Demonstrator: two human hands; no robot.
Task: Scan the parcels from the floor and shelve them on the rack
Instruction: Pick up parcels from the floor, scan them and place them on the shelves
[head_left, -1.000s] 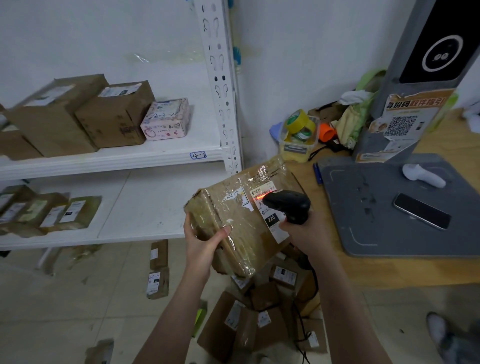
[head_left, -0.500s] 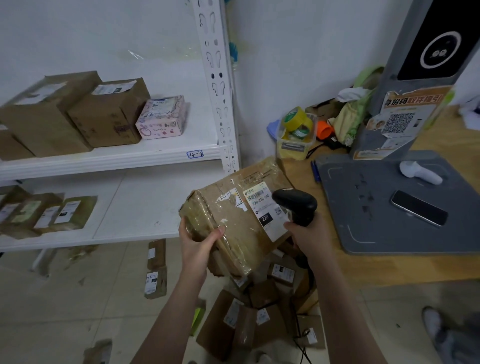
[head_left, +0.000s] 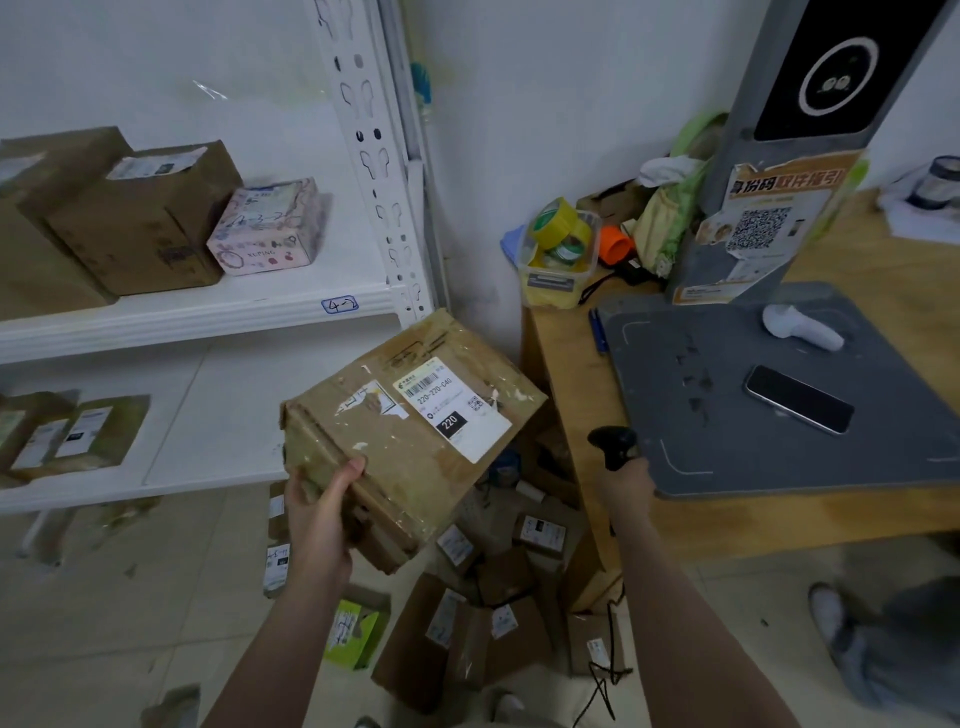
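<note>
My left hand (head_left: 319, 512) grips the near left corner of a worn, tape-wrapped cardboard parcel (head_left: 395, 457) and holds it tilted, its white shipping label up, in front of the rack's lower shelf (head_left: 218, 415). My right hand (head_left: 626, 480) holds a black handheld scanner (head_left: 613, 444) off to the right of the parcel, beside the grey pad at the desk's front edge. Several more labelled parcels (head_left: 467, 623) lie piled on the floor below.
The white rack's upper shelf (head_left: 208, 312) carries brown boxes and a pink box; the lower one holds flat parcels at its left. To the right, a wooden desk (head_left: 566, 415) bears a grey scanning station (head_left: 779, 415), a phone, a white scanner and tape rolls.
My right hand has pulled the scanner away from the parcel's label, down and right toward the desk. The parcel now shows its whole label.
</note>
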